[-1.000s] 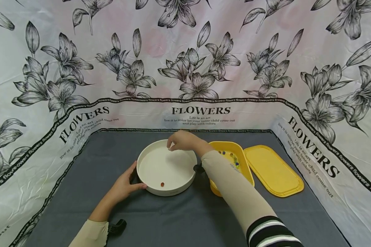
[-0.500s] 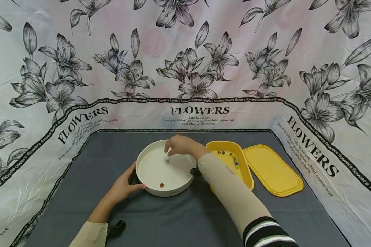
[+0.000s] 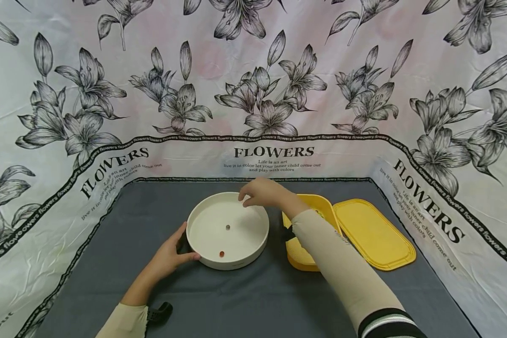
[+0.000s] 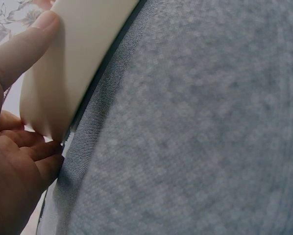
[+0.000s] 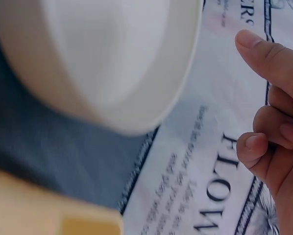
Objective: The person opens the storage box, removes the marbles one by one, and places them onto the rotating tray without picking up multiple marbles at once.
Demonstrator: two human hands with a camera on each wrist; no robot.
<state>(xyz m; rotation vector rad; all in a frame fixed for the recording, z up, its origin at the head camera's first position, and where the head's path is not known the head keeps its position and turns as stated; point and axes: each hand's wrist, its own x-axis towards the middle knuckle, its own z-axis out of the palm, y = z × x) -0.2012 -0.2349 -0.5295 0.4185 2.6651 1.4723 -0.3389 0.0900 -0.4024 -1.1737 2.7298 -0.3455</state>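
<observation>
A round white tray (image 3: 232,234) with a raised rim lies on the grey cloth. Inside it are a reddish-orange marble (image 3: 221,254) close to the front wall and a greyish marble (image 3: 227,227) nearer the middle. My left hand (image 3: 171,253) holds the tray's left side, thumb at the front of the wall and fingers farther back; the left wrist view shows the thumb (image 4: 26,49) and fingers against the wall. Above the tray's back right rim hovers my right hand (image 3: 264,193); in the right wrist view its fingers (image 5: 279,127) are loosely bent around nothing.
Right of the tray stands a yellow box (image 3: 302,263), partly covered by the right sleeve (image 3: 342,267), which hides most of its inside. A yellow lid (image 3: 378,234) lies flat beside it. Behind the table hangs a flower-printed cloth (image 3: 274,159).
The greyish marble has left my right hand and rolled a little toward the front of the tray. My right hand has moved right toward the yellow box. The left hand stays put.
</observation>
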